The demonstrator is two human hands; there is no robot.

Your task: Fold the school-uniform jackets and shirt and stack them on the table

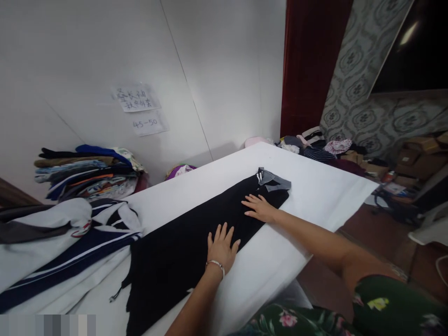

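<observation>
A long black garment [175, 242], probably trousers, lies flat across the white table [315, 186]. At its far right end a grey lining [278, 181] and a small patch of white stripes show. My left hand [222, 247], with a bracelet at the wrist, rests flat on the middle of the black cloth, fingers spread. Farther along, my right hand [261, 208] lies on the cloth near the grey end, its fingers stretched out. A dark cord hangs from the garment's near left edge.
White and navy striped clothes [80, 247] are heaped at the table's left. Behind them stands a stack of folded clothes [91, 172] against the wall. More clothes [315, 144] lie beyond the far edge. Cardboard boxes [413, 161] and a white chair [430, 224] are at right.
</observation>
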